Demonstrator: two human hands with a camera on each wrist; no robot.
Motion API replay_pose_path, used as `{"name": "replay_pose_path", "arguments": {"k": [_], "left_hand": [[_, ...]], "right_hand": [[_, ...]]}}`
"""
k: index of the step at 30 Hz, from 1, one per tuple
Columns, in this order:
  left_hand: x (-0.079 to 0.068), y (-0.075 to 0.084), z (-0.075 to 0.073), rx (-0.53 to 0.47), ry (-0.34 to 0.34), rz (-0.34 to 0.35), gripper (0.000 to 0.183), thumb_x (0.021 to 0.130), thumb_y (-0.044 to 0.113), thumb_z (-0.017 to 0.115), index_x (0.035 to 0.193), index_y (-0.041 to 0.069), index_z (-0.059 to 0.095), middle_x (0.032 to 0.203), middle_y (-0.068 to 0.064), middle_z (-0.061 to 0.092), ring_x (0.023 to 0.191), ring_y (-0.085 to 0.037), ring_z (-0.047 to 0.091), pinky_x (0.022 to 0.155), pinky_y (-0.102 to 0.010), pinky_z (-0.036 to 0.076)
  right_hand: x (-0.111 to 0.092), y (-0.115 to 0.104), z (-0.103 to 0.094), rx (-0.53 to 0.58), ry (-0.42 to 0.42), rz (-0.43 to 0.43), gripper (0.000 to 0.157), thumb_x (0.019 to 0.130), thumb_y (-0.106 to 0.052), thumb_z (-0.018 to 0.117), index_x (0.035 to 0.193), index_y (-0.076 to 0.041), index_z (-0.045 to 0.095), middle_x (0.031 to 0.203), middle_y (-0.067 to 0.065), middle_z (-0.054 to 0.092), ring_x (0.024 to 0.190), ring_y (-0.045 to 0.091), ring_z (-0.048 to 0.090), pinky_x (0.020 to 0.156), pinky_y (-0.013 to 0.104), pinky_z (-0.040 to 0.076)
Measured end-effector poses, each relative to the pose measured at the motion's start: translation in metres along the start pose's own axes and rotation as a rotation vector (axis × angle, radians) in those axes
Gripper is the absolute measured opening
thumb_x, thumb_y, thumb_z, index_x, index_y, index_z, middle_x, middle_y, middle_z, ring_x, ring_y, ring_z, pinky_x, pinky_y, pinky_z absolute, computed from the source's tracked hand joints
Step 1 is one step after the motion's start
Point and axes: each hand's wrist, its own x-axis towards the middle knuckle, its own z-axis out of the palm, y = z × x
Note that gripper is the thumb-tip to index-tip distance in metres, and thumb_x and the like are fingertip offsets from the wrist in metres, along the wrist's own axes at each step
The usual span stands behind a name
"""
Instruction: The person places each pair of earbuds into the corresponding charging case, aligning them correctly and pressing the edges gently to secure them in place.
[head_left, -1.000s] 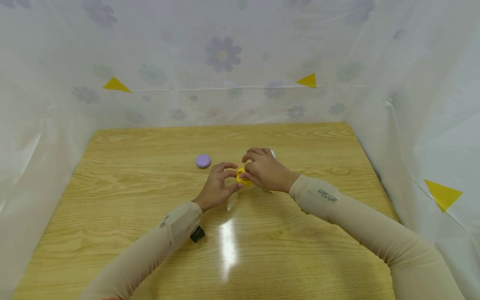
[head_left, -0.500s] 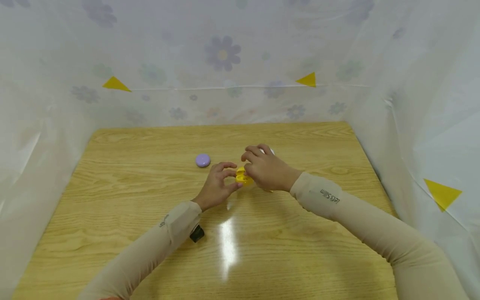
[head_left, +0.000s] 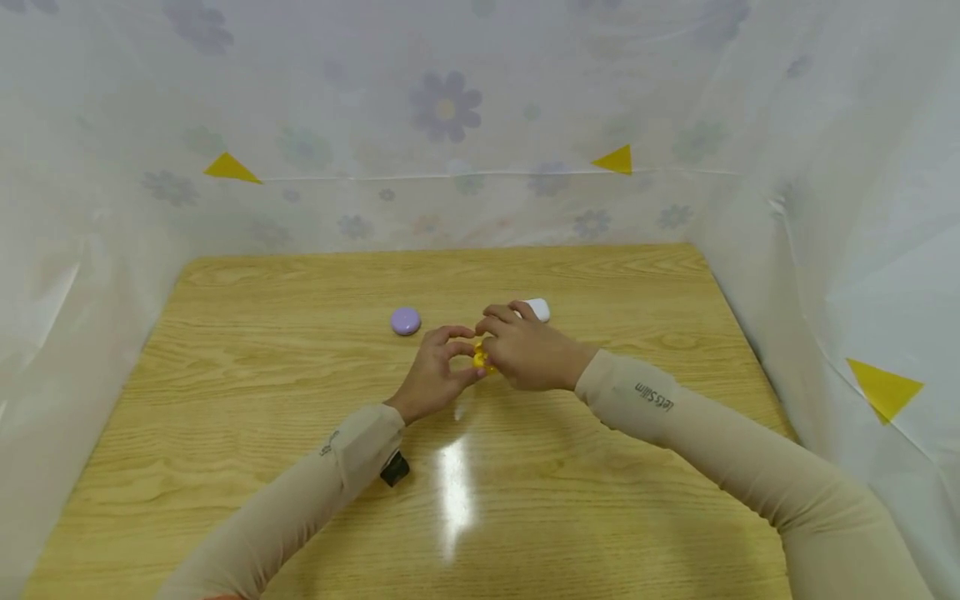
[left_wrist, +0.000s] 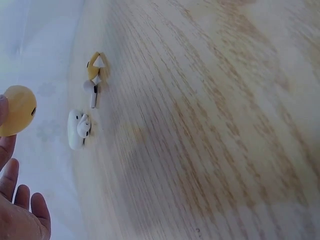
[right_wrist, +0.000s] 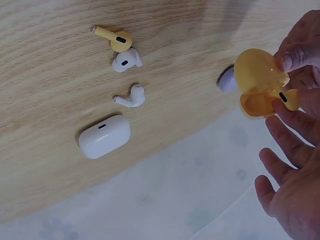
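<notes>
My left hand [head_left: 433,375] holds a yellow earbud case [right_wrist: 255,67] between thumb and fingers; its lid stands up. My right hand [head_left: 538,354] is at the case and pinches a yellow earbud [right_wrist: 290,99] beside its opening. How far the bud sits in the case cannot be told. In the right wrist view another yellow earbud [right_wrist: 121,42] lies on the table, touching or very near a white earbud [right_wrist: 128,60]. A second white earbud [right_wrist: 134,97] lies between them and a closed white earbud case [right_wrist: 105,136]. In the head view my right hand hides the loose buds.
A round purple case [head_left: 405,321] lies on the wooden table [head_left: 300,333], left of and beyond my left hand. A black object [head_left: 394,469] shows under my left wrist. White flowered sheeting [head_left: 450,208] surrounds the table's back and sides.
My right hand drew slightly up and right from the yellow case, then came back down and left against it. More of the white case shows. My left hand stays nearly still.
</notes>
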Motion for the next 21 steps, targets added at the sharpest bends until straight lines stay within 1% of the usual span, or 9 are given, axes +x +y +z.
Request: {"name": "replay_pose_path", "arguments": {"k": [2, 5, 12, 16, 19, 21], "left_hand": [[0.0006, 0.0002, -0.0002, -0.002, 0.004, 0.006, 0.021, 0.075, 0.023, 0.071, 0.091, 0.009, 0.068, 0.119, -0.004, 0.052, 0.116, -0.026, 0.040, 0.100, -0.046, 0.032], [0.0015, 0.0006, -0.0005, 0.008, 0.012, 0.020, 0.021, 0.075, 0.023, 0.070, 0.091, 0.010, 0.068, 0.119, -0.003, 0.053, 0.116, -0.026, 0.041, 0.100, -0.046, 0.032], [0.0018, 0.0003, -0.0012, 0.004, 0.005, 0.015, 0.024, 0.076, 0.024, 0.070, 0.093, 0.009, 0.067, 0.120, -0.003, 0.052, 0.116, -0.026, 0.040, 0.101, -0.046, 0.032], [0.0012, -0.0006, -0.0011, 0.003, 0.016, 0.018, 0.024, 0.076, 0.024, 0.070, 0.094, 0.008, 0.067, 0.120, -0.003, 0.052, 0.116, -0.025, 0.040, 0.101, -0.045, 0.032], [0.0009, -0.0010, -0.0007, 0.006, 0.035, 0.028, 0.024, 0.075, 0.023, 0.070, 0.094, 0.007, 0.067, 0.120, -0.004, 0.052, 0.116, -0.026, 0.041, 0.100, -0.045, 0.033], [0.0008, -0.0013, -0.0006, 0.011, 0.048, 0.039, 0.025, 0.075, 0.022, 0.071, 0.094, 0.006, 0.066, 0.119, -0.005, 0.053, 0.115, -0.026, 0.042, 0.100, -0.045, 0.034]], "right_hand": [[0.0000, 0.0002, -0.0001, 0.068, -0.034, 0.029, 0.011, 0.084, -0.019, 0.057, 0.091, -0.015, 0.065, 0.120, 0.002, 0.056, 0.124, 0.029, 0.041, 0.098, 0.050, 0.036], [0.0000, 0.0007, -0.0001, 0.119, -0.054, 0.047, 0.013, 0.086, -0.016, 0.054, 0.092, -0.015, 0.065, 0.123, 0.003, 0.055, 0.125, 0.030, 0.040, 0.098, 0.053, 0.035], [-0.0007, 0.0008, 0.0029, 0.090, -0.011, 0.031, 0.012, 0.085, -0.017, 0.058, 0.090, -0.016, 0.068, 0.121, 0.003, 0.058, 0.123, 0.030, 0.044, 0.097, 0.052, 0.037], [-0.0007, 0.0003, 0.0047, 0.079, 0.003, 0.026, 0.011, 0.084, -0.019, 0.060, 0.090, -0.016, 0.069, 0.123, 0.003, 0.058, 0.123, 0.029, 0.045, 0.097, 0.050, 0.037], [-0.0002, 0.0003, 0.0062, 0.092, 0.010, 0.033, 0.012, 0.084, -0.021, 0.061, 0.091, -0.016, 0.069, 0.124, 0.002, 0.058, 0.122, 0.027, 0.047, 0.096, 0.050, 0.038], [0.0002, 0.0006, 0.0069, 0.131, 0.027, 0.048, 0.014, 0.084, -0.020, 0.061, 0.094, -0.016, 0.069, 0.124, 0.002, 0.058, 0.120, 0.025, 0.049, 0.096, 0.050, 0.039]]}}
